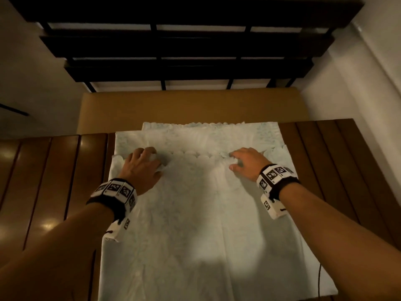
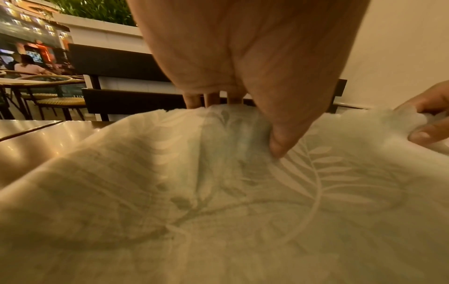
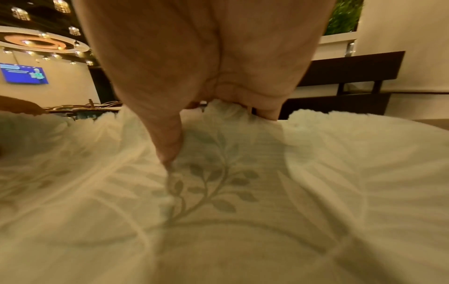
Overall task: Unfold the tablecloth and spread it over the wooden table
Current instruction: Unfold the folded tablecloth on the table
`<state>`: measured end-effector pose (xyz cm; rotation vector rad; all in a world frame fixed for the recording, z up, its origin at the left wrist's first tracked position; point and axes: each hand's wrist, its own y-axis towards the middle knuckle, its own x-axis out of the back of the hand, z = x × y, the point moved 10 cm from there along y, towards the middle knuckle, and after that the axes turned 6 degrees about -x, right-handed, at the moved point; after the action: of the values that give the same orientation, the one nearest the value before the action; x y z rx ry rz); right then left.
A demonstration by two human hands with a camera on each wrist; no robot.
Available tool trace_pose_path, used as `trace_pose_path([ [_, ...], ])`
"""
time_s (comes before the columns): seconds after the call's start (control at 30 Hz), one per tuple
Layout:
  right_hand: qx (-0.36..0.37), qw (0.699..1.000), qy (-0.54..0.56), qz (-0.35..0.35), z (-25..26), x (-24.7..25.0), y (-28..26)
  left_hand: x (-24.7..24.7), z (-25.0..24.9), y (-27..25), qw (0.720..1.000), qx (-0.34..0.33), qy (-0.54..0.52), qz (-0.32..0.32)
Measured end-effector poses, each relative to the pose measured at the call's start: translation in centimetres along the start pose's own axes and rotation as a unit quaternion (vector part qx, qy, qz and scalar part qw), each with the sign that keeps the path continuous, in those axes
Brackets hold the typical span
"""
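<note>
A white tablecloth (image 1: pixel 206 213) with a pale leaf pattern lies partly folded along the middle of the dark slatted wooden table (image 1: pixel 54 170). Its scalloped edge (image 1: pixel 195 153) runs across between my hands. My left hand (image 1: pixel 143 164) pinches that edge at the left, thumb on top of the cloth (image 2: pixel 218 192) and fingers curled over the rim. My right hand (image 1: pixel 243 161) pinches the same edge at the right, thumb pressed into the fabric (image 3: pixel 243 192). In the left wrist view the right hand (image 2: pixel 427 123) also shows, holding bunched cloth.
A tan cushioned bench seat (image 1: pixel 191 107) sits just beyond the table's far edge, with a dark slatted backrest (image 1: pixel 184 48) above it. White walls close in on both sides. Bare wood slats (image 1: pixel 338 170) show to the right of the cloth.
</note>
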<state>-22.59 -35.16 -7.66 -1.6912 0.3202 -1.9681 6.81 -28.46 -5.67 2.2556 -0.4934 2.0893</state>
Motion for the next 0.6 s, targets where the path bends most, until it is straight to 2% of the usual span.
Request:
trace_pose_path([
  [0.07, -0.008, 0.999, 0.042, -0.006, -0.1, -0.3, -1.3, -0.5, 0.3, 0.0, 1.0, -0.004, -0.028, 0.01],
  [0.13, -0.013, 0.999, 0.048, -0.012, -0.2, -0.6, -2.1, -0.9, 1.5, 0.3, 0.998, 0.021, -0.062, 0.018],
  [0.3, -0.053, 0.997, 0.06, 0.013, -0.5, -1.5, -2.5, -2.8, 2.9, 0.9, 0.994, 0.061, -0.058, 0.068],
  [0.43, -0.059, 0.991, 0.119, 0.023, 0.6, -3.0, -5.4, -3.2, 1.8, -0.1, 0.996, 0.021, -0.023, 0.081],
  [0.53, -0.083, 0.982, 0.166, 0.023, 0.5, -5.0, -9.8, -2.7, -0.6, -2.4, 0.996, -0.021, -0.074, 0.042],
  [0.6, -0.081, 0.981, 0.169, 0.041, 0.6, -7.2, -13.3, -2.1, -2.7, -5.3, 0.992, -0.025, -0.12, 0.014],
])
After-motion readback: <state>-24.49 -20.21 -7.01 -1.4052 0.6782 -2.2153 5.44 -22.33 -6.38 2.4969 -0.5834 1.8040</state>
